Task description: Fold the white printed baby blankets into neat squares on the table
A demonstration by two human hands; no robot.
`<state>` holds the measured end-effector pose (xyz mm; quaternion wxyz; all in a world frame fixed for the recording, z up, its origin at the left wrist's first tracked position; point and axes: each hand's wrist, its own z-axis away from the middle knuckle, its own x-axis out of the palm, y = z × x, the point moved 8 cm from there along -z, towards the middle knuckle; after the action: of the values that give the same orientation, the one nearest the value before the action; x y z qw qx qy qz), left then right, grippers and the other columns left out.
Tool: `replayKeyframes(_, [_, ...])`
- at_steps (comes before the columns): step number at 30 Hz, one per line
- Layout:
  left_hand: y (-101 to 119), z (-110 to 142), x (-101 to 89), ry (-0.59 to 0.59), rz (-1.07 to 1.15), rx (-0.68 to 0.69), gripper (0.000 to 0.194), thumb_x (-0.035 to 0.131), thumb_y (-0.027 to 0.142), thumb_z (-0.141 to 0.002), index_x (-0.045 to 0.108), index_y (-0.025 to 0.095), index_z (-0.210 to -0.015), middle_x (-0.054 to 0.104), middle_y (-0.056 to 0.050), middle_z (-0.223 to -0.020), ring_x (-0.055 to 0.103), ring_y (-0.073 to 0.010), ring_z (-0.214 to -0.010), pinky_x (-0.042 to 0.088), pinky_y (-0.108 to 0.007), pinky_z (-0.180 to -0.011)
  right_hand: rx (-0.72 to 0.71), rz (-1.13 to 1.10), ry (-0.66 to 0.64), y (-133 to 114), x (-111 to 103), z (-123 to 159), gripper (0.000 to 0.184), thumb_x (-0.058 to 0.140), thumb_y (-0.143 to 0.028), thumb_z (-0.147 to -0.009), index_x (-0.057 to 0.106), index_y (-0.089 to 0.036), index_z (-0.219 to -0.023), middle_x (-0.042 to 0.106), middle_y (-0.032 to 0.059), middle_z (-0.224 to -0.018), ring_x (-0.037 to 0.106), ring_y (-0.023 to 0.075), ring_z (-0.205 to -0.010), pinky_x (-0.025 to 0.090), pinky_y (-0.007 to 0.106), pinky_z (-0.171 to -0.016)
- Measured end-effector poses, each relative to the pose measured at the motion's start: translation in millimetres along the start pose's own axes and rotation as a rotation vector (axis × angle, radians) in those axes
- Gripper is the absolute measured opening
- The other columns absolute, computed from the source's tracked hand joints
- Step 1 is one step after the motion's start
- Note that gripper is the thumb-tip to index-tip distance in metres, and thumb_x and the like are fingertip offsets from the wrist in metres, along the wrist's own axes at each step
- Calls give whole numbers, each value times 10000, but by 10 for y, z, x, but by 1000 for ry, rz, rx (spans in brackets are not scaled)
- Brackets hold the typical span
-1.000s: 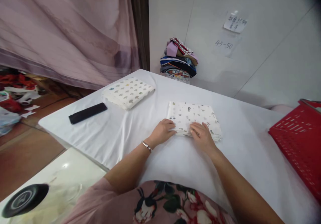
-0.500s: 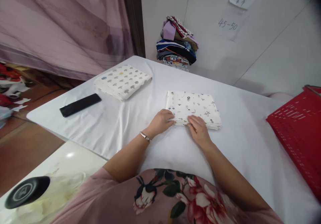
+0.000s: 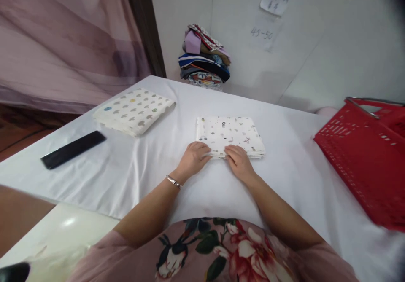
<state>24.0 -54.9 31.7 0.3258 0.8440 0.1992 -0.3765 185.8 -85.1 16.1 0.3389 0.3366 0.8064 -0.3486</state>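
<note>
White cloth (image 3: 228, 133) has its near edge pinched by your left hand (image 3: 193, 159) and right hand (image 3: 239, 162), forearms (image 3: 151, 210) converging.

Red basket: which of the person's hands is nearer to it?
Right: the right hand is at the near edge of the folded cloth, left of the red basket; the left hand is farther left, by the cloth's near-left corner.

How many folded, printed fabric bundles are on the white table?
2. The white bundle with small scattered prints touches the left hand and right hand; the off-white bundle with grey mushroom-like prints is beside the black rectangular object. Pieces inside may be hidden.
</note>
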Motion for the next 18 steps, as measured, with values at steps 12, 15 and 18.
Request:
replayKeyframes(12, [-69, -11, 71, -48, -23, -19, 177, 589, 249, -826, 684, 202, -967, 650, -65, -984, 569, -220, -942, 451, -401, -870, 271, 173, 33, 818, -752, 436, 266, 431, -234, -896, 648, -234, -1050, 646, 63, -1135, 537, 230, -1120, 335, 461, -1012])
replayKeyframes(15, [-80, -19, 78, -52, -22, -29, 183, 584, 254, -825, 686, 206, -969, 651, -65, -987, 568, -222, -940, 453, -405, -867, 381, 167, 144, 1120, -982, 588, 278, 435, -258, -873, 677, -234, -1009, 657, 67, -1105, 565, 233, -1082, 402, 427, -980])
replayKeyframes(18, [-83, -23, 77, -50, -20, -34, 184, 583, 249, -824, 687, 206, -969, 652, -63, -981, 569, -220, -935, 457, -402, -859, 441, 122, 192, 1280, -1043, 634, 282, 453, -276, -848, 693, -215, -983, 660, 77, -1092, 585, 229, -1048, 443, 404, -955])
